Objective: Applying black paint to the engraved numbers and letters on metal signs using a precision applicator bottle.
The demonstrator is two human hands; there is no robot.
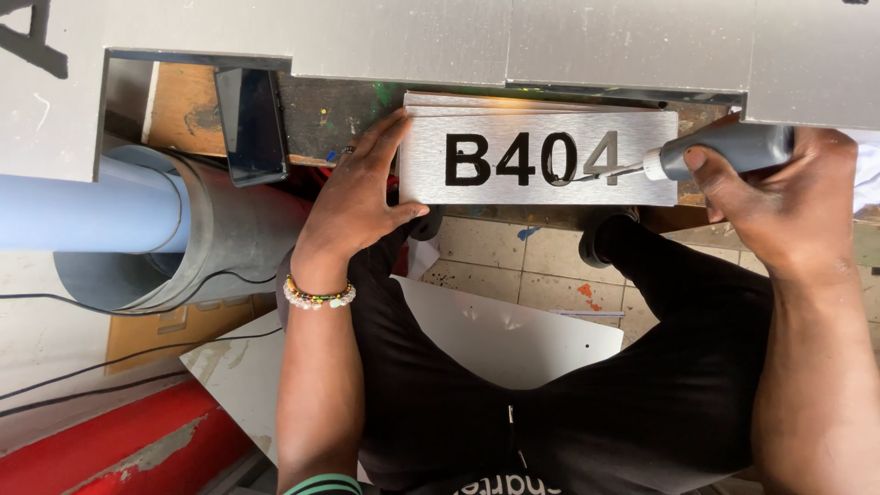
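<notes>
Brushed silver metal lies under the left hand [357,197], which is spread flat with its fingers pressing the left end of a rectangular sign plate [541,158]. This plate carries cut-out black characters and rests on a dark, paint-stained counter [339,115]. At the plate's right end, the right hand [779,197] is clenched around a grey rotary tool [724,151]; its thin bit touches the plate at the last character. More thin plates are stacked just behind the sign plate. Left of the left hand stands a black phone [252,124], and further left a pale blue pipe [87,211]. Below the hands, a white sheet [513,339] lies near the person's lap.
</notes>
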